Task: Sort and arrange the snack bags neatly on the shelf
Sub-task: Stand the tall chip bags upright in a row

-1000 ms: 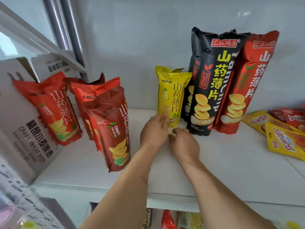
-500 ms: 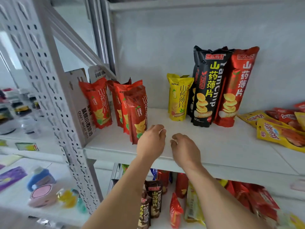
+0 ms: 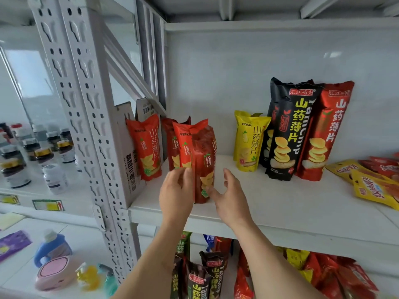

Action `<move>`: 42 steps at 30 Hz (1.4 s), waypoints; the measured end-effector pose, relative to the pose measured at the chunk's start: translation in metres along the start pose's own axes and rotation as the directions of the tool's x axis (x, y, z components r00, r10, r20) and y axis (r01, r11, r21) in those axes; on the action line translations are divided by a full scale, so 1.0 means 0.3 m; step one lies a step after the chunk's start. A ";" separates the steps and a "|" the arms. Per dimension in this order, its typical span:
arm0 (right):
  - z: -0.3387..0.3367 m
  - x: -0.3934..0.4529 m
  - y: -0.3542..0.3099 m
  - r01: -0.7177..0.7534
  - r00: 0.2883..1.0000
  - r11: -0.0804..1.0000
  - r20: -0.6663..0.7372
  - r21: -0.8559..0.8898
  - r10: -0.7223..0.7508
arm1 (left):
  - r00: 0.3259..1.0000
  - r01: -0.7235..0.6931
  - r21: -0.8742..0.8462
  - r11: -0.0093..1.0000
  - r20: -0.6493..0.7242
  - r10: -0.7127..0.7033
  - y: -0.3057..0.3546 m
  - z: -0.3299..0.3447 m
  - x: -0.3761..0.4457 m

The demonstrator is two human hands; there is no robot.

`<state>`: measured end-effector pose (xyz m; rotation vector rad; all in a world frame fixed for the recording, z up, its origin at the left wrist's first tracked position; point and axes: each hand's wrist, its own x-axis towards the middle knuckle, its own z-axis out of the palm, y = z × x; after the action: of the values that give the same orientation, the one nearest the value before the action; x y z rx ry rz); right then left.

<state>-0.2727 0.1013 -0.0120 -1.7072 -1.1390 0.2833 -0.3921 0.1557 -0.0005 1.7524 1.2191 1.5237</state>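
Both hands flank front red snack bag [image 3: 204, 167], upright near shelf [image 3: 280, 203] edge, left of yellow bag [image 3: 248, 141]. Left hand [image 3: 176, 193] fingers touch bag's left side; right hand [image 3: 231, 198] open, thumb at base.

Both forearms extend upward and forward to the front red snack bag [image 3: 203, 167]. Left hand [image 3: 177, 194]: at the bag's left edge, fingers touching it. Right hand [image 3: 230, 198]: at the bag's lower right, fingers spread and loosely curved, thumb at its base.
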 end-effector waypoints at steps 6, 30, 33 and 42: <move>0.101 0.035 -0.021 -0.021 0.999 0.984 -0.040 0.175 0.028 | 0.997 0.076 -0.225 0.971 0.003 -0.077 -0.057 -0.016 0.150; 0.175 0.086 0.037 -0.041 0.999 0.955 0.013 0.294 0.039 | 0.949 0.288 -0.422 0.860 0.243 -0.199 0.041 0.040 0.612; 0.176 0.095 0.050 -0.043 0.998 0.957 -0.021 0.287 0.051 | 0.961 0.265 -0.481 0.835 0.202 -0.188 0.035 0.059 0.664; 0.089 0.112 0.125 -0.044 0.994 0.969 -0.084 0.245 0.066 | 0.987 0.136 -0.523 0.841 0.140 -0.072 0.288 0.074 0.712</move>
<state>-0.2518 0.1431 -0.0449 -1.5210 -0.9498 0.3600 -0.3532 0.3047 0.1720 1.3552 0.7200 1.4900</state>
